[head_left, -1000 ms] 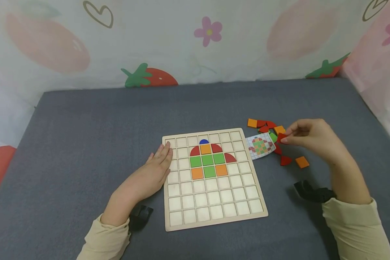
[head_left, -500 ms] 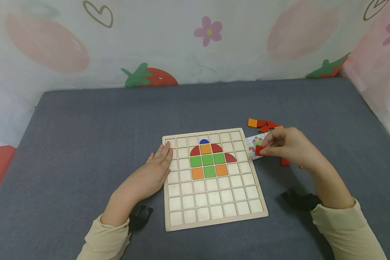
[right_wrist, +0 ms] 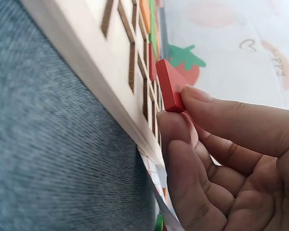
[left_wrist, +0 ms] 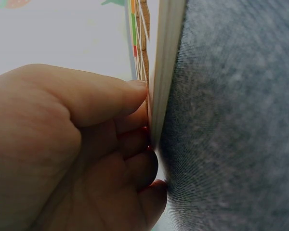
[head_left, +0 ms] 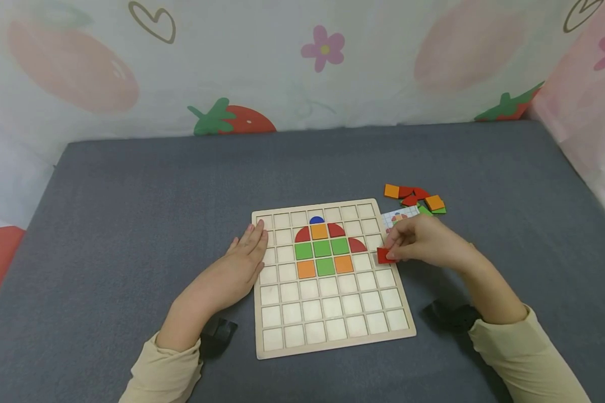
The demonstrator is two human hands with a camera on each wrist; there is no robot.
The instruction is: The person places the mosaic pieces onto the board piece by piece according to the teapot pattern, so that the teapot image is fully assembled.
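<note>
Looking forward and down from the head, wide over the wooden grid board [head_left: 331, 305]! Low at each wrist, right up close, tipped sideways, catching that same board edge-on.

The bare left-hand grip [head_left: 239, 264] lies palm down, fingers [head_left: 254, 240] extended side by side, the left forearm [head_left: 184, 322] slanting out of a beige cloth sleeve [head_left: 162, 369]; the bare right-hand grip [head_left: 428, 242] pinches with thumb [right_wrist: 245, 115] and fingertips [right_wrist: 174, 124], the right forearm [head_left: 493, 291] slanting in from the lower right
</note>
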